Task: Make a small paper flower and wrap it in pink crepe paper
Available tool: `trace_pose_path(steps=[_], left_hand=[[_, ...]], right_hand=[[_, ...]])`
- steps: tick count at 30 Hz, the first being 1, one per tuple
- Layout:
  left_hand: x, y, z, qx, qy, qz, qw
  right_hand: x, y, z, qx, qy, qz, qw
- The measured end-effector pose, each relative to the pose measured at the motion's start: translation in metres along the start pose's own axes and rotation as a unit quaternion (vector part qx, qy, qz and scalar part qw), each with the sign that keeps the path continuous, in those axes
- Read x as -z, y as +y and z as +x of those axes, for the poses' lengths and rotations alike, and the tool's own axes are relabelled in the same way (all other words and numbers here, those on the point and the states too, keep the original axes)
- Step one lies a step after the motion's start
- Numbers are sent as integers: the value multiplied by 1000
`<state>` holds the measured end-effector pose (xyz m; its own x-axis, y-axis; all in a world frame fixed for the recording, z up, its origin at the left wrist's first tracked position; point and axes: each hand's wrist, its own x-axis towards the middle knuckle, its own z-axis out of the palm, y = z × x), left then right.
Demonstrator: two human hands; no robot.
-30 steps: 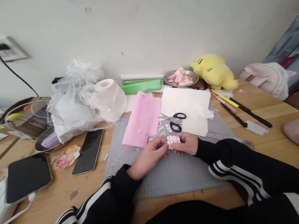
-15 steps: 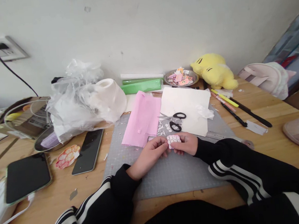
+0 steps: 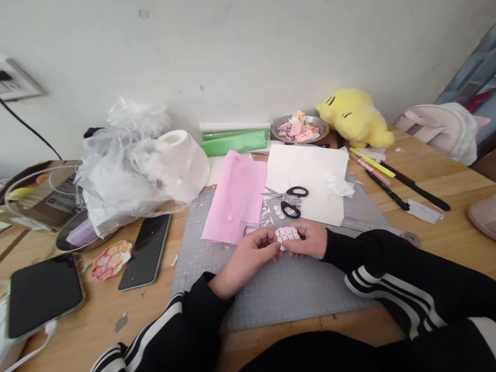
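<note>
Wooden desk point(image 3: 449, 203) against a plain white wall, grey cutting mat point(image 3: 283, 287) squared to the near edge. Over the mat's middle, left hand point(image 3: 248, 258) and right hand point(image 3: 309, 239) drawn together, fingertips of both pinched on a small pink-and-white cutout point(image 3: 287, 234) marked with dark lines (what it pictures too small to tell), held just above the mat, likely so that both thumbs can work its edge. Just beyond, black-handled scissors point(image 3: 291, 200) lying partly on a white sheet point(image 3: 311, 172), blades pointing left, within easy reach. Pink paper point(image 3: 236, 201) beside that sheet, overlapping the mat's far edge. Farther back, a green roll point(image 3: 233, 144), a metal dish of small coloured scraps point(image 3: 299, 129), a yellow plush toy point(image 3: 355, 120). Pens and highlighters point(image 3: 386, 177) fanned out to the right, off the mat. To the left, crumpled clear plastic point(image 3: 120, 162), two dark phones point(image 3: 146, 251) face up, a pink flower-like cutout point(image 3: 111, 259) between them.
</note>
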<state>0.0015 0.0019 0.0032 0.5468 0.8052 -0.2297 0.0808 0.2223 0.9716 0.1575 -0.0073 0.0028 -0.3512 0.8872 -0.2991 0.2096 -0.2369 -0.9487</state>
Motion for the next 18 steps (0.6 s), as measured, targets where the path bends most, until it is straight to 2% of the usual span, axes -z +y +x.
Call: trace_pose_path(steps=[4, 9, 18], left_hand=[[0, -1, -1, -13, 1, 16, 1000], [1, -3, -1, -11, 4, 32, 999], [0, 1, -1, -2, 15, -6, 1000]], right_hand=[[-1, 0, 1, 2, 8, -1, 1000], [-1, 0, 5, -27, 8, -1, 1000], [1, 1, 6, -23, 8, 22, 999]])
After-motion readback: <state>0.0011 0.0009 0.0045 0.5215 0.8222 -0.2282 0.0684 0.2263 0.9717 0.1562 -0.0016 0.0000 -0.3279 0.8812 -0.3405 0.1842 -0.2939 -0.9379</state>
